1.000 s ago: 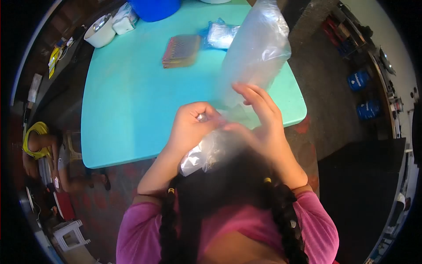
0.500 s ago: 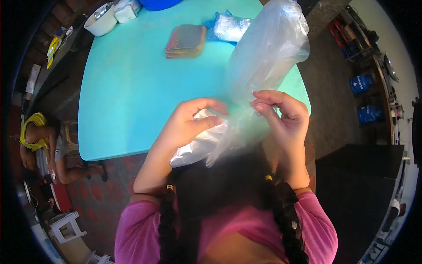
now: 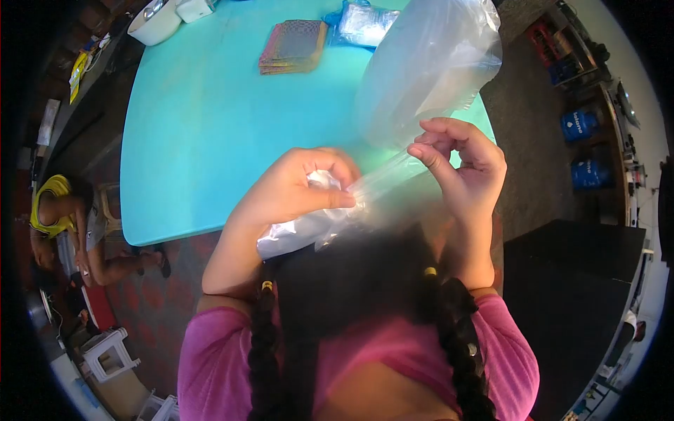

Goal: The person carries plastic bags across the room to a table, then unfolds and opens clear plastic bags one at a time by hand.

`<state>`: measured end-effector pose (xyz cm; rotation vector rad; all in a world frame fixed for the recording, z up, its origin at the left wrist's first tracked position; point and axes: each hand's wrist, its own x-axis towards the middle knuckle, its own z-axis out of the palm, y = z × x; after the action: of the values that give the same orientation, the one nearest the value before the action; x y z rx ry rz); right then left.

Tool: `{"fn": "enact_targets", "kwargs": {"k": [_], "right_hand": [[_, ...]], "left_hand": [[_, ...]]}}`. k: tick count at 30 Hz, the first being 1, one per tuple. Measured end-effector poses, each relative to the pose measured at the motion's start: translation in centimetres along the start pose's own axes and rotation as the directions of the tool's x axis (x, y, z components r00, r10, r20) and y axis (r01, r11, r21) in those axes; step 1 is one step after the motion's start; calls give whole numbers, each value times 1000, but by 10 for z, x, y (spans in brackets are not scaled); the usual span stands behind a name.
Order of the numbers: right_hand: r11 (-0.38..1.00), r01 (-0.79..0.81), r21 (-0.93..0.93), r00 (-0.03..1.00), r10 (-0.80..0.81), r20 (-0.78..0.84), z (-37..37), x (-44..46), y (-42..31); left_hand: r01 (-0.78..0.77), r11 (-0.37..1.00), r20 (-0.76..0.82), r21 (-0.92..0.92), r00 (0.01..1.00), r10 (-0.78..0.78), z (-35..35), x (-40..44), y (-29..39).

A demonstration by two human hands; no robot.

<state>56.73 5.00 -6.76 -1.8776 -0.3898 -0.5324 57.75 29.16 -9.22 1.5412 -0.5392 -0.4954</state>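
A large clear plastic bag (image 3: 435, 67), puffed out, stretches from the table's right side toward my body. My left hand (image 3: 295, 184) is closed round a gathered part of the plastic, thumb against fingers. Below that hand hangs a shiny, crumpled end. With thumb and fingertips, my right hand (image 3: 465, 158) pinches the plastic farther right. Between the two hands the film runs in a taut, slanting strip. The part inside my left palm is hidden, and the plastic nearest my body is blurred.
On the turquoise table (image 3: 189, 154) lie a stack of patterned, translucent pouches (image 3: 293, 45) and a blue-and-clear plastic packet (image 3: 361, 27). A white bowl (image 3: 156, 27) stands at the far left corner. Another person (image 3: 67, 217) sits at the left. Blue containers (image 3: 590, 172) stand right.
My left hand has closed on the plastic. My right hand has moved slightly up and right, and the film between the hands is now pulled taut.
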Motion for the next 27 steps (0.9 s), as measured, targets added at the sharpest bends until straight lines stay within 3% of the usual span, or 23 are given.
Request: {"fn": "enact_targets", "kwargs": {"k": [2, 6, 9, 12, 15, 18, 20, 21, 23, 27], "right_hand": [[996, 79, -52, 997, -78, 14, -3, 0, 4], [999, 32, -26, 999, -32, 4, -2, -4, -1], [1000, 10, -23, 998, -9, 68, -2, -6, -5], [998, 32, 53, 999, -34, 31, 3, -6, -5], [995, 90, -33, 996, -90, -22, 8, -6, -10], [966, 196, -166, 965, -220, -143, 11, -12, -25], [850, 473, -230, 881, -462, 102, 13, -15, -31], [851, 473, -229, 881, -461, 104, 17, -14, -37], [713, 613, -340, 783, -488, 386, 25, -9, -46], [777, 578, -249, 772, -421, 476, 21, -7, -35]], "left_hand": [[101, 993, -25, -68, 994, -103, 1, -1, -1], [69, 998, -22, -12, 997, -69, -1, -4, 3], [68, 997, -111, -21, 991, -70, 3, -4, 3], [149, 988, -115, 35, 983, -145, 1, -4, 1], [144, 989, -115, -35, 982, -147, 0, -5, -5], [32, 999, -120, 25, 992, -28, -1, -5, -10], [50, 998, -118, -36, 992, -54, 0, -6, -6], [51, 998, -119, -38, 991, -55, 2, -7, -4], [118, 993, -152, -20, 981, -120, 3, -7, -2], [156, 987, -164, 29, 975, -149, 1, -7, -2]]}}
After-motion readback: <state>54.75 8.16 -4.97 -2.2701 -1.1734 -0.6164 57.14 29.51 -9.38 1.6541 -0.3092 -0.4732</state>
